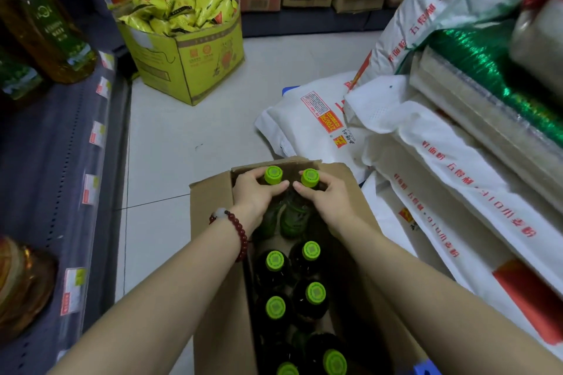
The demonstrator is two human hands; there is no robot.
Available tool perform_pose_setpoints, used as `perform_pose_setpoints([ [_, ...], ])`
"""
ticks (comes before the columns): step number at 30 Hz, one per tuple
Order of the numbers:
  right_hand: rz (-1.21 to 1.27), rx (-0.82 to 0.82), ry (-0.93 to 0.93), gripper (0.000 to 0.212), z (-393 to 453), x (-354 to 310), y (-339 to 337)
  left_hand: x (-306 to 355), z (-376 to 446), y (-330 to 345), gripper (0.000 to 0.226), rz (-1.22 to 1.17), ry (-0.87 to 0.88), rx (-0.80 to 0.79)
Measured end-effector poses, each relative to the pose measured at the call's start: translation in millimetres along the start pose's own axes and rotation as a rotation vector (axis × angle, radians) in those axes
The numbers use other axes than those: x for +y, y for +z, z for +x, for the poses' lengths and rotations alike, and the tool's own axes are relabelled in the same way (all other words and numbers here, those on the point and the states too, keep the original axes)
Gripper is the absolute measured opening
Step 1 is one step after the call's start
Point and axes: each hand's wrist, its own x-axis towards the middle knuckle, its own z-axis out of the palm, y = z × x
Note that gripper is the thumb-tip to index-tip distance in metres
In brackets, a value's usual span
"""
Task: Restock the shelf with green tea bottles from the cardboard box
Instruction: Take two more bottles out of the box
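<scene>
An open cardboard box stands on the floor below me, holding several dark green tea bottles with lime-green caps. At the box's far end my left hand is wrapped around the neck of one green tea bottle. Beside it my right hand grips the neck of a second green tea bottle. Both bottles stand upright, their caps above the box rim. The grey shelf runs along the left.
Oil bottles stand on the left shelf, its edge lined with price tags. A yellow box of snack packets sits ahead on the white tiled floor. White flour sacks are piled at right. Cardboard boxes line the back.
</scene>
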Motion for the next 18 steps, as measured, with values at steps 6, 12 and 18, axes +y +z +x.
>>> perform_pose_setpoints([
  [6, -0.109, 0.015, -0.004, 0.020, -30, -104, -15, 113, -57, -16, 0.024, 0.007, 0.063, -0.005],
  [12, -0.076, 0.064, -0.028, 0.009, -83, -272, -34, 266, -139, -44, 0.022, 0.010, 0.059, -0.053],
  [18, -0.075, 0.067, -0.089, 0.015, -136, -460, -57, 448, -227, -70, 0.023, 0.030, 0.148, -0.090],
])
